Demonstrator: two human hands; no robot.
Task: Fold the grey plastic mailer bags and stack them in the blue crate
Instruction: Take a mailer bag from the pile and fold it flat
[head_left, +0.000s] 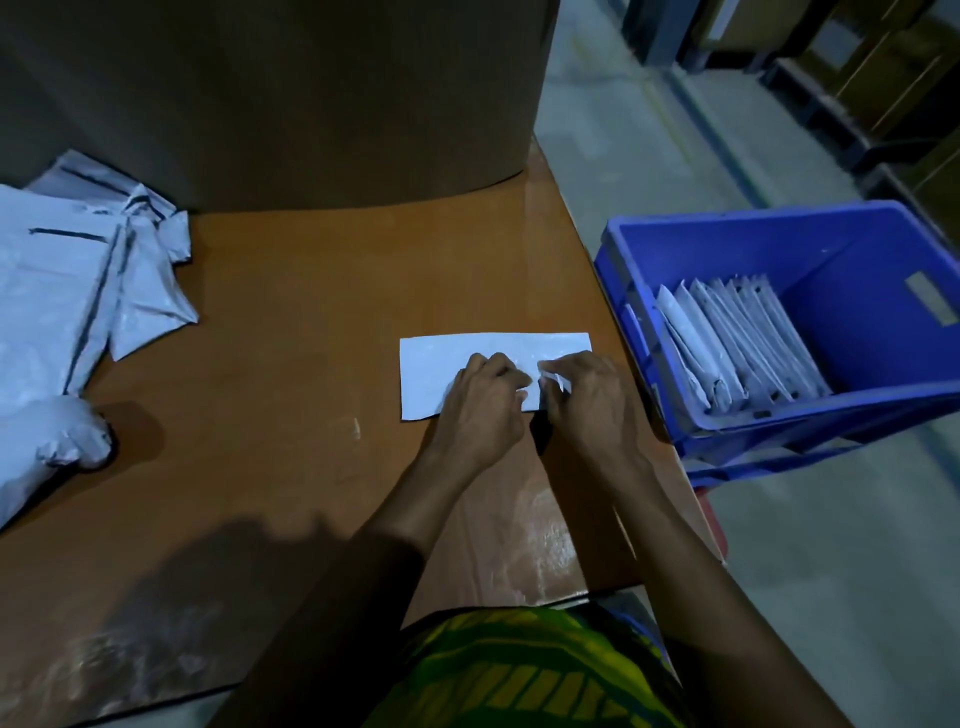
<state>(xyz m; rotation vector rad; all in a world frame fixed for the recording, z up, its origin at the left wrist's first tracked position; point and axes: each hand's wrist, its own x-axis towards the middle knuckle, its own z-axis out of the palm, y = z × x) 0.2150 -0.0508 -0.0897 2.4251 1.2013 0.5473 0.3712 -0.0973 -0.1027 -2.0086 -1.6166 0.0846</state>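
Observation:
A grey mailer bag (441, 364), folded into a flat strip, lies on the brown table near its right edge. My left hand (485, 410) rests on the bag's middle with its fingers curled down onto the plastic. My right hand (584, 400) pinches a lifted fold of the bag just beside the left fingers. To the right, off the table, stands the blue crate (862, 249) with several folded bags (737, 343) leaning in a row at its near-left side.
A loose pile of unfolded grey mailer bags (67, 291) covers the table's left side. A large cardboard box (291, 93) stands at the back of the table (291, 322). Shelving racks (883, 93) line the floor at the far right.

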